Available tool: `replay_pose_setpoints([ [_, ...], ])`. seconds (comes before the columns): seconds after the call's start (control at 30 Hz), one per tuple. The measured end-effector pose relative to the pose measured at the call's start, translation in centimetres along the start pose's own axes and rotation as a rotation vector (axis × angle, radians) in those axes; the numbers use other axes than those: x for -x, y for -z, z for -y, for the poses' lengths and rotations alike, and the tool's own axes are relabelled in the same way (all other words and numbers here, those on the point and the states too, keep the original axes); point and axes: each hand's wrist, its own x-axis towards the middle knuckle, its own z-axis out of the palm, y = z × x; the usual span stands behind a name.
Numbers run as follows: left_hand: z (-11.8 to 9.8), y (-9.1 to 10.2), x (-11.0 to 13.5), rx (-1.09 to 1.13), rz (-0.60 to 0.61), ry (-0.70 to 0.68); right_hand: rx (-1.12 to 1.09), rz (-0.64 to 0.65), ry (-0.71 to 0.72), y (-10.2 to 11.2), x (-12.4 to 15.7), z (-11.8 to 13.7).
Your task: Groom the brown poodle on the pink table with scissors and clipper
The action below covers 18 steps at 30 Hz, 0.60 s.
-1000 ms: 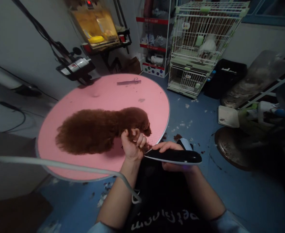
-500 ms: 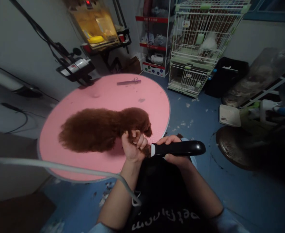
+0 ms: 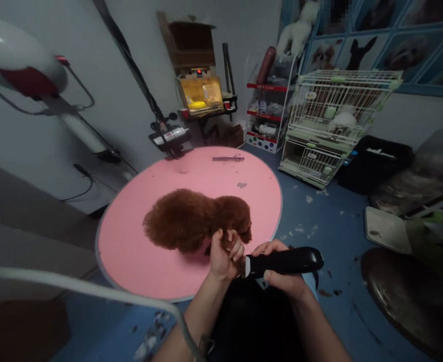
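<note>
A curly brown dog (image 3: 186, 218) stands on the round pink grooming table (image 3: 131, 266), its head end toward the right. My left hand (image 3: 223, 256) is closed around one of the dog's front legs, near the table's front right edge. In my right hand (image 3: 282, 266) is a black hair clipper (image 3: 285, 261) with a white head end. The clipper's head is at the brown fur of the leg just below my left fingers; the blade itself is hidden.
A grey bar (image 3: 93, 284) crosses the lower left. A purple comb-like tool (image 3: 228, 159) lies on the table's far side. Beyond stand a wire cage (image 3: 312, 130) with a white animal, a shelf (image 3: 266, 115) and a lit yellow cabinet (image 3: 202, 93). A round stool (image 3: 391, 286) is at right.
My view has tilted up and shifted left, so the scene sits lower and further right. Both hands keep their holds on the leg and the clipper.
</note>
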Motion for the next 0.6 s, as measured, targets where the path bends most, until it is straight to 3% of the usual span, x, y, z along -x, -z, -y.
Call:
replay_pose_setpoints([
  [0.4,-0.1,0.0,-0.1,-0.021,-0.041,-0.042,-0.026,-0.031,-0.036,0.3,-0.9,-1.4],
  [0.6,0.2,-0.1,-0.2,-0.065,-0.047,-0.047,-0.049,-0.168,-0.03,0.2,-1.9,-0.5],
])
